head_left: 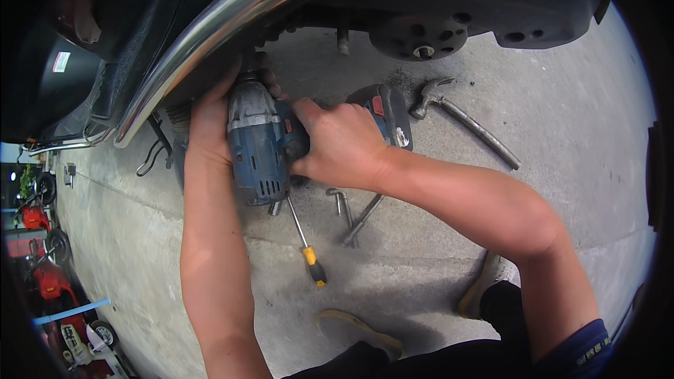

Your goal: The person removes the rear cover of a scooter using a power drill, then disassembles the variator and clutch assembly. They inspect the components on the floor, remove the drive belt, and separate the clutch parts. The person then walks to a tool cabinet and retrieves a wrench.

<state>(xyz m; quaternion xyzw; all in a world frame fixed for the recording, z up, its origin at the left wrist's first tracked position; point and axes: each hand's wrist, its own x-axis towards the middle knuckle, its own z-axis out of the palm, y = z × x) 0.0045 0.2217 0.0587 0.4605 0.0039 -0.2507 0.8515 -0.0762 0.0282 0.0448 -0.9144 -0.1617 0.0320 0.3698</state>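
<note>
A blue cordless impact wrench point(254, 147) with a grey metal nose points away from me, under the curved chrome rail point(203, 28) of a dark vehicle. My right hand point(346, 142) is wrapped round its handle, and the battery end sticks out beyond my knuckles. Around the front of the nose curls my left hand point(212, 102), with its fingertips showing on the far side. The tip of the tool and whatever it meets are hidden in shadow beneath the bodywork.
On the concrete floor lie a claw hammer point(469, 121), a yellow-and-black screwdriver point(314, 265) and metal bar tools point(361, 221). Dark bodywork point(540, 24) overhangs the far side. My shoes point(361, 330) are close below. Red motorbikes point(53, 281) stand at far left.
</note>
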